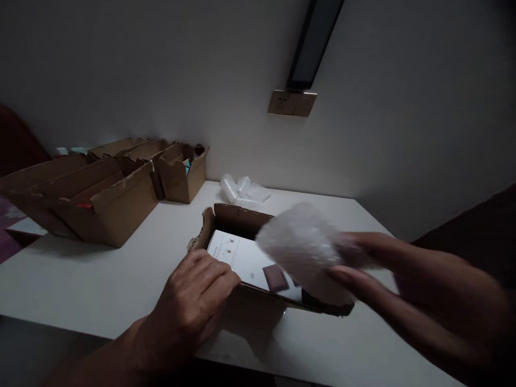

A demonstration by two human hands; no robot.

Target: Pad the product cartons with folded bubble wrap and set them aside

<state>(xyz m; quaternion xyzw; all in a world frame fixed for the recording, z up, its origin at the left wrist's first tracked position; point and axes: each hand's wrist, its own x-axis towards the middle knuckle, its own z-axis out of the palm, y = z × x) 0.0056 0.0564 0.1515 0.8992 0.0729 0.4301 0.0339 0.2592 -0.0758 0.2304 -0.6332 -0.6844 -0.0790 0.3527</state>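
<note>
1. My left hand (197, 301) rests on the near-left edge of the small open cardboard box (242, 220), fingers curled over the rim and gripping it. I judge this pins the box to the worktop (121, 279) so it does not slide.
2. My right hand (387, 269) is closed on a wad of bubble wrap (300, 244), pinched between thumb and fingers. The wad hangs just above the right half of the box. It is blurred, so its exact outline is unclear.
3. The wad's long axis seems to run roughly left to right across the box, its free end pointing toward the box's left side and its gripped end toward my wrist.
4. Inside the box lies a white printed sheet (245, 258), flat, with a dark square patch on it.
5. Behind the box, near the wall, sit clear plastic bags (242, 189).
6. Left of the box, well apart, stand several larger open cartons (108, 199) in a row.
</note>
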